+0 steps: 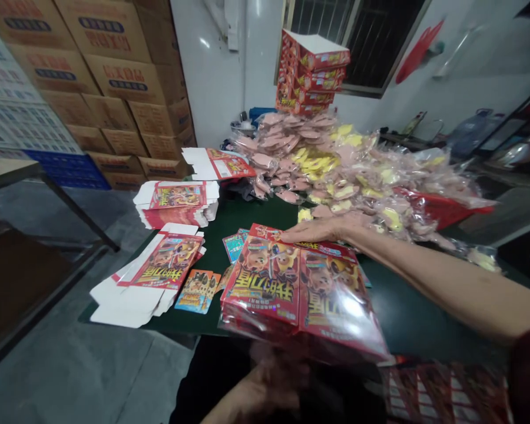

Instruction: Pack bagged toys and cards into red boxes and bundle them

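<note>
A pack of red printed boxes, wrapped in shiny clear film, sits at the table's near edge and juts a little over it. Across its far edge lies my right hand, fingers stretched out flat and touching the pack. My left hand is below the pack's near side, smeared by motion, so its fingers cannot be made out. Small printed cards lie to the left of the pack. Flattened red-and-white cartons are stacked beside them, with another carton stack behind.
A heap of bagged pink and yellow pieces covers the back of the green table. Red display boxes are piled behind it. Brown cartons stand against the wall. More red packs are at lower right.
</note>
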The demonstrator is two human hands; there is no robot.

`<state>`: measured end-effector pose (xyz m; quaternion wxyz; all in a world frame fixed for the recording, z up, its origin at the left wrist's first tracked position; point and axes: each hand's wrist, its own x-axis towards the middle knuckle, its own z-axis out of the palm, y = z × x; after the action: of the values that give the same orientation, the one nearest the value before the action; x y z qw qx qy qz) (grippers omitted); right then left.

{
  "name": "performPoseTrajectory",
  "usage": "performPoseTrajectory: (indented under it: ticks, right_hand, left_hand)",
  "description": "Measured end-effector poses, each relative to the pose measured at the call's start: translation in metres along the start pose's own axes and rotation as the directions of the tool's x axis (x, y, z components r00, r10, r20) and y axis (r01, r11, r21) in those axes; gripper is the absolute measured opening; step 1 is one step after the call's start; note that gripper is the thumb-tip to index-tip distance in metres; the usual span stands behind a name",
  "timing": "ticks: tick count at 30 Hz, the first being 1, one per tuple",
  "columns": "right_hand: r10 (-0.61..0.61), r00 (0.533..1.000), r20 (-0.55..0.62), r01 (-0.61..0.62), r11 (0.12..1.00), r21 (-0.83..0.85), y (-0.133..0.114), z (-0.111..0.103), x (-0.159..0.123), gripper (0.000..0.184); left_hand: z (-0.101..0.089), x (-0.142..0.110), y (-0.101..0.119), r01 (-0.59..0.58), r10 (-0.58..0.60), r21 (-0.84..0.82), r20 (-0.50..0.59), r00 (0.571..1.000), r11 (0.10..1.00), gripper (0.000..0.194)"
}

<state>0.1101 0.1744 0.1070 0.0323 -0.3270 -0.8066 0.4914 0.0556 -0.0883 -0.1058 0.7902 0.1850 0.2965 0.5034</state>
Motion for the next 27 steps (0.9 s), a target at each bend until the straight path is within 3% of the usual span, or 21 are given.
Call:
performPoseTrajectory:
  ticks: [2, 4, 6, 11, 15, 18, 21, 22, 23, 24, 25, 27]
  right_hand:
    - [0.173, 0.968, 0.184, -0.179, 0.984, 0.02, 0.005, 0.002, -0.008, 0.046]
    - [0.221, 0.95, 0.218, -0.234, 0.972, 0.032, 0.007, 0.003, -0.01, 0.05]
    - [0.206, 0.961, 0.183, -0.216, 0.975, 0.041, 0.008, 0.002, -0.009, 0.049]
    - [0.178, 0.982, 0.068, -0.185, 0.978, 0.102, 0.015, 0.0, -0.016, 0.049]
    - [0.144, 0.987, -0.066, -0.126, 0.965, 0.229, 0.033, 0.002, -0.041, 0.053]
    - [0.122, 0.975, -0.184, -0.055, 0.943, 0.329, 0.05, 0.014, -0.073, 0.058]
    - [0.092, 0.957, -0.276, 0.043, 0.893, 0.447, 0.065, 0.049, -0.111, 0.059]
    - [0.079, 0.95, -0.301, 0.098, 0.842, 0.53, 0.069, 0.066, -0.124, 0.057]
    - [0.057, 0.954, -0.294, 0.139, 0.787, 0.601, 0.073, 0.086, -0.135, 0.055]
    - [0.055, 0.959, -0.277, 0.142, 0.755, 0.641, 0.077, 0.106, -0.146, 0.055]
    - [0.087, 0.967, -0.238, 0.099, 0.737, 0.669, 0.08, 0.126, -0.156, 0.057]
    - [0.167, 0.974, -0.156, -0.036, 0.785, 0.618, 0.088, 0.157, -0.173, 0.056]
  left_hand:
    - [0.009, 0.011, -0.005, -0.024, 0.026, -0.062, 0.032, 0.999, 0.998, 0.053]
    - [0.017, 0.013, -0.004, -0.065, 0.069, -0.132, 0.026, 0.997, 0.989, 0.041]
    - [0.025, 0.009, 0.003, -0.091, 0.091, -0.176, -0.008, 0.996, 0.98, 0.031]
    - [0.041, -0.005, 0.015, -0.137, 0.12, -0.151, -0.118, 0.986, 0.979, 0.028]
    - [0.052, -0.018, 0.027, -0.27, 0.246, -0.026, -0.332, 0.911, 0.962, 0.029]
    - [0.058, -0.031, 0.068, -0.288, 0.35, 0.205, -0.415, 0.84, 0.935, 0.034]
    - [0.061, -0.04, 0.139, -0.206, 0.431, 0.488, -0.411, 0.803, 0.848, 0.043]
    - [0.062, -0.04, 0.165, -0.17, 0.469, 0.619, -0.361, 0.806, 0.767, 0.045]
    - [0.063, -0.038, 0.19, -0.146, 0.505, 0.763, -0.259, 0.823, 0.63, 0.045]
    - [0.065, -0.034, 0.213, -0.14, 0.5, 0.807, -0.209, 0.841, 0.574, 0.042]
    - [0.067, -0.027, 0.232, -0.136, 0.478, 0.83, -0.17, 0.862, 0.54, 0.038]
    - [0.075, -0.009, 0.256, -0.113, 0.402, 0.877, -0.097, 0.91, 0.468, 0.033]
